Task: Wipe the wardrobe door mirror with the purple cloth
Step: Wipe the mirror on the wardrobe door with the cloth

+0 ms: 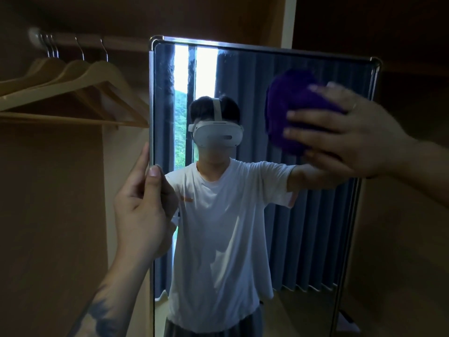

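Left hand (143,203) up close, thumb on the glass and fingers curled round the left edge of the mirror (243,69), gripping its frame. Further in, the right hand (349,132) spreads straight fingers flat over the purple cloth (291,105), pressing it against the mirror's upper right. Behind, wooden hangers (80,93) on the rail.

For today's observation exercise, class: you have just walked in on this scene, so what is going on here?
A person is cleaning a mirror on a wardrobe door. The right hand presses a purple cloth flat against the upper right part of the glass. The left hand grips the mirror's left edge, thumb on the front, apparently to steady it. Wooden hangers hang on a rail to the left. The person's reflection, wearing a headset, fills the glass.
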`<state>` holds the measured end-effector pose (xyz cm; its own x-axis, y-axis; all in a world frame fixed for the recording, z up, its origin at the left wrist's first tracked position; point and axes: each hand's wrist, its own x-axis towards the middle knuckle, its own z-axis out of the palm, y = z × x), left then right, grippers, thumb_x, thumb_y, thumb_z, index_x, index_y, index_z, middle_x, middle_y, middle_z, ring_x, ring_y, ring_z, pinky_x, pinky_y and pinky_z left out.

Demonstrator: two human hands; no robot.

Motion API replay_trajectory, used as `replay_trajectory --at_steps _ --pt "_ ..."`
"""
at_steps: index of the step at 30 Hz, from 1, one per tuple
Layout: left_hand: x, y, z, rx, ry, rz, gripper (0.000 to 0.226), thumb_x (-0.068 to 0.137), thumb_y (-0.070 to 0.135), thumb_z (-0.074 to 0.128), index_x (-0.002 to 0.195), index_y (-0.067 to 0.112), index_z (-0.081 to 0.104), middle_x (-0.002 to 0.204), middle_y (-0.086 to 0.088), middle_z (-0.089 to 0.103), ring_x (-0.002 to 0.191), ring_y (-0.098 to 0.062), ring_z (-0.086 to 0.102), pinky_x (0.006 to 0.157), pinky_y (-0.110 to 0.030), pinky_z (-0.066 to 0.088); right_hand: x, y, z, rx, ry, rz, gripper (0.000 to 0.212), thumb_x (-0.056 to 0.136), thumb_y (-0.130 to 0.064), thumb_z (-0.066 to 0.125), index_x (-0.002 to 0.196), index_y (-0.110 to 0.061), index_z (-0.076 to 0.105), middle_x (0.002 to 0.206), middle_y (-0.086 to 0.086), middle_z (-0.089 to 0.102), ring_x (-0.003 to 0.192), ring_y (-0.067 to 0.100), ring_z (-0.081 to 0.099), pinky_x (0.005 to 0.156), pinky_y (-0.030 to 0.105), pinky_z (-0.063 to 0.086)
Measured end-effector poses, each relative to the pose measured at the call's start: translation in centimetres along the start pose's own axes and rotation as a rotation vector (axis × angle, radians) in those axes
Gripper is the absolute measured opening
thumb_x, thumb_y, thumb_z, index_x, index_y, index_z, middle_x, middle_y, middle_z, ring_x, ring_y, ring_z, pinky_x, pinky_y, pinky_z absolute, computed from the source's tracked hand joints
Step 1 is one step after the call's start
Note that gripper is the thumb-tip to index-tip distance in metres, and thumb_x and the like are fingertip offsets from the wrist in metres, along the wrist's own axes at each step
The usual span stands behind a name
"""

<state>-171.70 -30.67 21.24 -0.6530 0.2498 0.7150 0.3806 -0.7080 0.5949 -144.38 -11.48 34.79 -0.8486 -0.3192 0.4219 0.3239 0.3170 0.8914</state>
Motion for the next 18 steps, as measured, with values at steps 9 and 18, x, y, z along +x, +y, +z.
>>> replay_trajectory --at_steps 9,18 --pt "0.2 -1.0 0.1 -0.01 -0.002 0.01 0.044 0.108 0.006 0.042 0.152 0.011 0.042 0.056 0.031 0.053 0.056 0.019 0.053 0.058 0.005 0.039 2.3 -3.4 1.0 0.05 0.093 0.021 0.047 0.105 -0.036 0.054 0.147 -0.016 0.055 0.152 0.017 0.051 0.145 0.051 0.037 0.118 0.069 0.028" --pt "1.0 -2.8 -0.2 0.024 0.008 0.046 0.042 0.109 0.011 0.043 0.151 0.015 0.043 0.074 0.048 0.059 0.075 0.026 0.056 0.071 0.005 0.039 6.0 -5.6 0.6 0.086 0.218 0.372 0.047 0.101 -0.037 0.056 0.144 -0.018 0.058 0.15 0.013 0.055 0.144 0.051 0.037 0.116 0.067 0.03"
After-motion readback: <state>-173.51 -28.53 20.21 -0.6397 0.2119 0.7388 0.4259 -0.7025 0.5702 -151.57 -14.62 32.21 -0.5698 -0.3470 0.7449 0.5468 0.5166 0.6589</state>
